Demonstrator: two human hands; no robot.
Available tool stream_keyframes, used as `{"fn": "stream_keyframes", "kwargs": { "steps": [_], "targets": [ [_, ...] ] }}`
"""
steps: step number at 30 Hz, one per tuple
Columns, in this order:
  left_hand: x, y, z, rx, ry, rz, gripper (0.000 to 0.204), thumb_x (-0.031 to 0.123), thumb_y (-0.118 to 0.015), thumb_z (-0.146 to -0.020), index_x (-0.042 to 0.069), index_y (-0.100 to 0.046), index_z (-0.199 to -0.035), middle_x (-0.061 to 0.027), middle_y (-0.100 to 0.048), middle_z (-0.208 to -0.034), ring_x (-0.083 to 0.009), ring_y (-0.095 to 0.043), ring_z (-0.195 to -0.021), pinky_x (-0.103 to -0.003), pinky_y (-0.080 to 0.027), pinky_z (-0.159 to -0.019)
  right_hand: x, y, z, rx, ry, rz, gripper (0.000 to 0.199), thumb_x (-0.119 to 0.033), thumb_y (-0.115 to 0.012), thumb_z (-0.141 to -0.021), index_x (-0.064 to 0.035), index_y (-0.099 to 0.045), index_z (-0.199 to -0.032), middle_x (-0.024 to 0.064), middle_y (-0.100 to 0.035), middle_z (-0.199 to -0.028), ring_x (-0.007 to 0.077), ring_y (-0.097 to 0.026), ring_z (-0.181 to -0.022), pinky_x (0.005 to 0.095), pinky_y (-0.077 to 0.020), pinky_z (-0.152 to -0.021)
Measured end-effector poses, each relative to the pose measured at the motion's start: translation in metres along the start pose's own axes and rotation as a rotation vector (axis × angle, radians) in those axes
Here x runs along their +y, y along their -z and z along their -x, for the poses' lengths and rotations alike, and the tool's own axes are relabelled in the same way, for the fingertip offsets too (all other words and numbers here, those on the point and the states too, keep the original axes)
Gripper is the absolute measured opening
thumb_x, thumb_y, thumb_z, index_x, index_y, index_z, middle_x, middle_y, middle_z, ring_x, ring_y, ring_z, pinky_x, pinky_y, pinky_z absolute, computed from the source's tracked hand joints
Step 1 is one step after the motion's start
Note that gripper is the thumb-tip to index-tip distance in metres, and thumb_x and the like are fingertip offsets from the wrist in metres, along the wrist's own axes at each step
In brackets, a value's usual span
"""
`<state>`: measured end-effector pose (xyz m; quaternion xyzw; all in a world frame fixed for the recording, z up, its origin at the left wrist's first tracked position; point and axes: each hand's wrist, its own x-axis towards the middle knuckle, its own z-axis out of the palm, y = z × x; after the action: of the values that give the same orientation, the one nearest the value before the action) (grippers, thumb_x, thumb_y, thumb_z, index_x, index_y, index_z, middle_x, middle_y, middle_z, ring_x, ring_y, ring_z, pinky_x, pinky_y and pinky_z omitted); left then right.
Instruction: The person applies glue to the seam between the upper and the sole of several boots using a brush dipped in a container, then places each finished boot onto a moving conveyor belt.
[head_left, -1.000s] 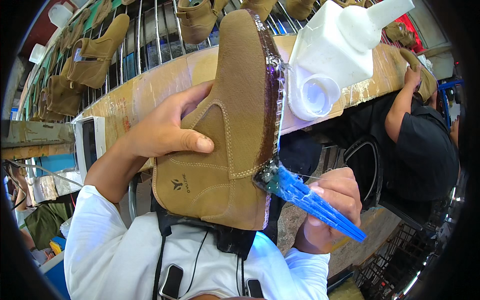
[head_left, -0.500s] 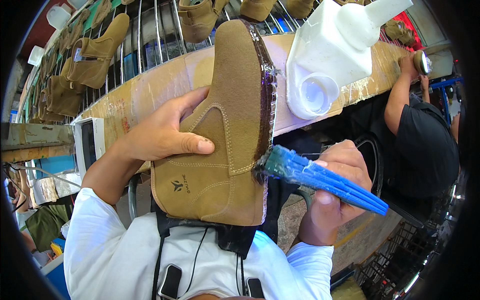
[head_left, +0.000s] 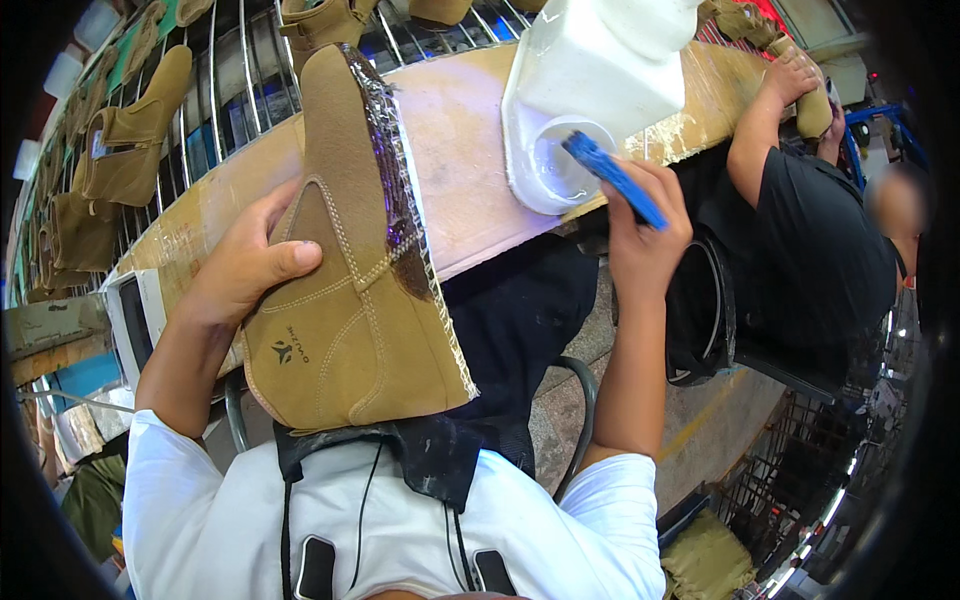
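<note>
My left hand (head_left: 250, 262) grips a tan suede boot (head_left: 345, 250) by its left side, thumb on top. The boot stands on its shaft end near my lap, toe pointing away. A dark wet band (head_left: 385, 165) runs down its right edge, beside a line of pale stitches. My right hand (head_left: 650, 225) is closed round a blue-handled brush (head_left: 625, 188). The bristle end is in or over the round mouth of a white plastic container (head_left: 610, 85), which holds pale liquid; whether it touches the liquid I cannot tell.
A cardboard-covered bench edge (head_left: 450, 110) curves across in front of me. Beyond it, more tan boots (head_left: 140, 130) stand on a metal rack (head_left: 245, 70). To the right sits a co-worker in black (head_left: 820, 230), holding a boot (head_left: 815, 105). A chair armrest (head_left: 585, 400) is beside me.
My right hand has carried the brush from the boot's edge up to the container's mouth. The boot and container now appear farther left in view. The dark band reaches lower around the seam.
</note>
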<state>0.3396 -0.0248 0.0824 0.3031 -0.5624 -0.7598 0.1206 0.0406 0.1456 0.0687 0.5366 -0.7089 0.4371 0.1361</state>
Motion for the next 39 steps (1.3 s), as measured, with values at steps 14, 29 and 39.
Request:
{"fn": "stream_keyframes", "kwargs": {
  "steps": [14, 29, 39],
  "targets": [
    [-0.001, 0.009, -0.001, 0.021, 0.05, 0.097, 0.091, 0.042, -0.078, -0.071, -0.007, -0.036, -0.135, -0.015, -0.054, -0.123, -0.0179, -0.056, -0.109, -0.029, -0.045, -0.093, -0.076, -0.012, 0.024, 0.07, -0.621, -1.026, 0.026, -0.01, -0.07, -0.078, 0.0071, -0.062, -0.095, 0.0101, -0.063, -0.092, 0.014, -0.057, -0.079, 0.0272, -0.0452, -0.075],
    [0.002, 0.008, 0.005, 0.037, 0.032, 0.177, 0.086, 0.044, -0.077, -0.071, -0.006, -0.041, -0.132, -0.0133, -0.057, -0.119, -0.0176, -0.059, -0.104, -0.028, -0.048, -0.089, -0.102, 0.019, 0.018, -0.227, -0.202, -0.791, 0.023, -0.016, -0.073, -0.072, 0.002, -0.068, -0.085, 0.011, -0.065, -0.075, 0.0207, -0.057, -0.067, 0.0303, -0.0426, -0.062],
    [0.011, -0.004, 0.015, 0.099, 0.071, 0.528, 0.054, 0.029, -0.065, -0.087, -0.004, -0.047, -0.125, -0.0165, -0.061, -0.115, -0.0196, -0.064, -0.099, -0.03, -0.054, -0.086, -0.116, 0.045, 0.019, -0.102, 0.05, -0.49, 0.022, -0.023, -0.075, -0.072, -0.0064, -0.068, -0.085, 0.008, -0.064, -0.073, 0.018, -0.059, -0.063, 0.0274, -0.0447, -0.056]
  ]
}}
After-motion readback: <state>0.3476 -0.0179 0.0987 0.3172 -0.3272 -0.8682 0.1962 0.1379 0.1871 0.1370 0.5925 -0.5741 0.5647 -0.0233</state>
